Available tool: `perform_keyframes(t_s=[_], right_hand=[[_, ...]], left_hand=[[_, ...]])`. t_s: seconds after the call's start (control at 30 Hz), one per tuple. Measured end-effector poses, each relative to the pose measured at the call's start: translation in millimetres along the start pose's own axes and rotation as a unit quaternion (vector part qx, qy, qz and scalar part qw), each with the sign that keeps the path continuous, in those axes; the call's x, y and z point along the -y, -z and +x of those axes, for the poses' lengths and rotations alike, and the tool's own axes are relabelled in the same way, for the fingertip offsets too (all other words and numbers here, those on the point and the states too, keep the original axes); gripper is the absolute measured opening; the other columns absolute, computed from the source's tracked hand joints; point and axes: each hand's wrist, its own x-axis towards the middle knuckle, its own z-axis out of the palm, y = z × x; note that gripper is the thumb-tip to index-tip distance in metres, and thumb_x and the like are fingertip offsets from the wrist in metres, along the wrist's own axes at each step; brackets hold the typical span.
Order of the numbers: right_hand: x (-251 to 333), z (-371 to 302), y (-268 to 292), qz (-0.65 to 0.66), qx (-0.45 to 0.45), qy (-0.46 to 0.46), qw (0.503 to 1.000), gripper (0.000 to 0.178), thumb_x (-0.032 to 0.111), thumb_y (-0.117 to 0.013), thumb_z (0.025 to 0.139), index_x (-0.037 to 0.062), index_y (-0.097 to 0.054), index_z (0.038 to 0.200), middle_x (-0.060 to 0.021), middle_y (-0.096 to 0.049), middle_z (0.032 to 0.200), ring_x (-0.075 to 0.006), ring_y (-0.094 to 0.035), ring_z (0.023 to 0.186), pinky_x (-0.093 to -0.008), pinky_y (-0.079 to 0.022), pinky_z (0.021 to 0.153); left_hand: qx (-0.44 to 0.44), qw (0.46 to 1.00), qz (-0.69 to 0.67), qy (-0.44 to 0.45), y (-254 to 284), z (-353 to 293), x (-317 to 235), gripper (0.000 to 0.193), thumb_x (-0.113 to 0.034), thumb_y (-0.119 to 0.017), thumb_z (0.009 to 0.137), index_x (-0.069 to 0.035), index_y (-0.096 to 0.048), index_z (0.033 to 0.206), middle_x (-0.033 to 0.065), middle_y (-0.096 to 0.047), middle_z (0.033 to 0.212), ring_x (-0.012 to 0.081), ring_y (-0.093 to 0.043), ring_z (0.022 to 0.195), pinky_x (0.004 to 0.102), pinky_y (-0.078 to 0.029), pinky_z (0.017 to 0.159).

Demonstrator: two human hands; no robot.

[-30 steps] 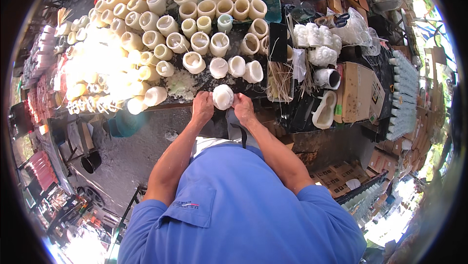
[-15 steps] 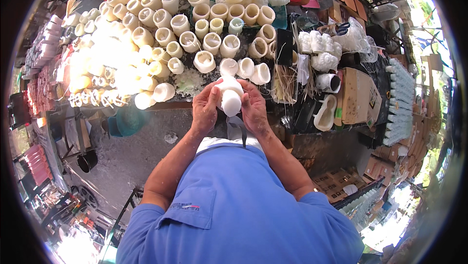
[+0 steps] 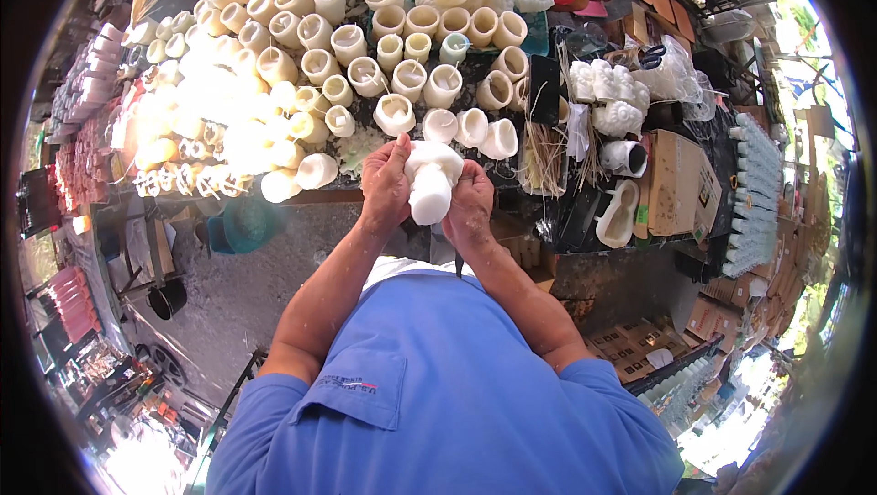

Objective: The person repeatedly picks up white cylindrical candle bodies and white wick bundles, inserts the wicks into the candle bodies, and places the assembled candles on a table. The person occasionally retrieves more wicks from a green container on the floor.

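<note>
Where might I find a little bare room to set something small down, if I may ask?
A small patch of the flat black tabletop shows between the cream cylindrical cups and the thin tan sticks. Grey concrete-looking floor shows between the round teal tub and the left forearm. The tabletop's left is crowded with cups.

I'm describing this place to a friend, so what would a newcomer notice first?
Probably the white molded piece, held by the left hand and right hand near the picture's centre. Next, the many pale open-topped cups crowding the table beyond, sunlit to near-white at the left. Toward the right, a brown cardboard box stands out.
</note>
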Motion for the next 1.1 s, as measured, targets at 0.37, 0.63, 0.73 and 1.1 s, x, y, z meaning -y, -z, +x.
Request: perform_keyframes(t_s=[0.37, 0.63, 0.73, 1.1], right_hand=[[-24.2, 4.2, 19.6, 0.132, 0.047, -0.216, 0.966, 0.044, 0.037, -0.033, 0.116, 0.0017, -0.056, 0.127, -0.0122, -0.070, 0.114, -0.0243, -0.072, 0.098, -0.0431, -0.062, 0.086], [30.4, 10.0, 28.9, -0.041, 0.139, -0.352, 0.925, 0.086, 0.071, -0.042, 0.103, 0.0008, -0.042, 0.153, -0.0195, -0.065, 0.134, -0.0312, -0.067, 0.121, -0.0543, -0.057, 0.096], [47.2, -10.5, 8.3, -0.387, 0.234, -0.157, 0.878, 0.097, 0.056, -0.079, 0.087, -0.0027, -0.039, 0.154, -0.0197, -0.065, 0.137, -0.0310, -0.067, 0.122, -0.0444, -0.052, 0.104], [58.6, -27.2, -23.4, -0.576, 0.249, -0.041, 0.778, 0.091, 0.027, -0.088, 0.071, -0.0048, -0.048, 0.146, -0.0265, -0.070, 0.124, -0.0370, -0.070, 0.117, -0.0418, -0.053, 0.101]], left_hand=[[0.063, 0.992, -0.048, 0.102, 44.2, 8.8, 23.6, 0.043, -0.041, -0.057, 0.109, 0.000, -0.068, 0.104, 0.0087, -0.074, 0.093, 0.0169, -0.072, 0.077, 0.0309, -0.059, 0.071], [-0.089, 0.820, 0.506, -0.253, 47.6, 2.1, 5.2, 0.035, -0.031, -0.061, 0.108, -0.002, -0.070, 0.091, 0.0086, -0.066, 0.066, 0.0148, -0.059, 0.061, 0.0350, -0.047, 0.058], [-0.087, 0.793, 0.527, -0.294, 38.2, 0.4, -15.6, 0.030, -0.028, -0.064, 0.106, -0.002, -0.071, 0.094, 0.0117, -0.065, 0.064, 0.0179, -0.059, 0.057, 0.0381, -0.049, 0.058], [-0.046, 0.941, 0.332, -0.049, 50.3, -22.4, -19.9, 0.043, -0.025, -0.087, 0.088, 0.002, -0.066, 0.115, 0.0080, -0.074, 0.098, 0.0125, -0.069, 0.081, 0.0297, -0.058, 0.074]])
